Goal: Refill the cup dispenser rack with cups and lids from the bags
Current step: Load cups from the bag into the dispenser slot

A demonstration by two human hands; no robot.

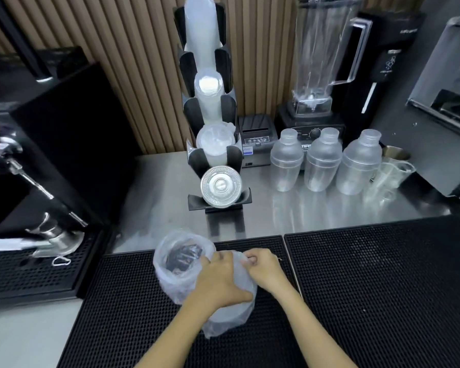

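**Inspector A:** We start nearest. Our left hand (221,280) lies over the clear plastic bag (186,269) on the black mesh mat (133,301), fingers curled round the film and the pale stack inside it; that grip is closed on the bag. Our right hand (263,266) pinches the bag's gathered plastic between thumb and fingers, a narrow grip, just beside the left.

**Inspector B:** We agree. The bag's mouth stands open to the left of both hands, with something dark showing inside; we cannot tell what. A second mesh mat (383,288) lies to the right, edge to edge with the first.

**Inspector A:** Beyond the mats we note the steel table (290,208). On it, straight ahead, stands the black dispenser rack (213,155), stepped upward toward the wall. Its lowest cradle holds lids (220,186) facing us; the cradles above hold stacks of translucent cups (209,107), the top stack reaching the upper frame edge.

**Inspector B:** To the rack's right, three plastic shakers (322,160) stand in a row, near a glass measuring jug (391,176). Behind them sit a small receipt printer (255,139) and a blender (316,75) with a clear jar.

**Inspector A:** At far left, an espresso machine (24,181) over a perforated drip tray (32,272). The back wall is ribbed wooden slats (144,62).
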